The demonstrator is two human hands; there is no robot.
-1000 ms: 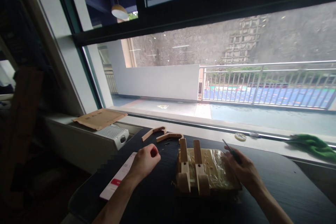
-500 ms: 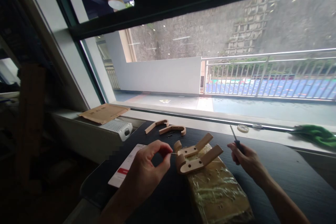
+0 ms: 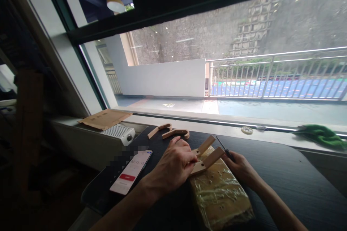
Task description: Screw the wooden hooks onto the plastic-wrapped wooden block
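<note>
My left hand (image 3: pixel 177 160) is pinched over the curled end of the nearer wooden hook (image 3: pixel 210 160), its fingers near the holes. The thin screw in that pinch is mostly hidden. A second wooden hook (image 3: pixel 205 146) lies just behind, partly covered by my fingers. Both rest on a block wrapped in clear plastic (image 3: pixel 221 195). In my right hand (image 3: pixel 241 168), closed round its dark handle, is a screwdriver (image 3: pixel 225 149). Its shaft points up and left, close to the straight ends of the hooks.
Two more wooden hooks (image 3: pixel 159 129) lie at the table's back edge. A phone (image 3: pixel 131 173) showing a timer is on the left. Along the sill are a tape roll (image 3: pixel 247 130) and a green cloth (image 3: pixel 322 135). A brown envelope (image 3: pixel 105 118) lies beside a white device (image 3: pixel 120 133).
My left hand has moved right, from beside the hooks to over the nearer one. My right hand has brought the screwdriver left, toward the hooks.
</note>
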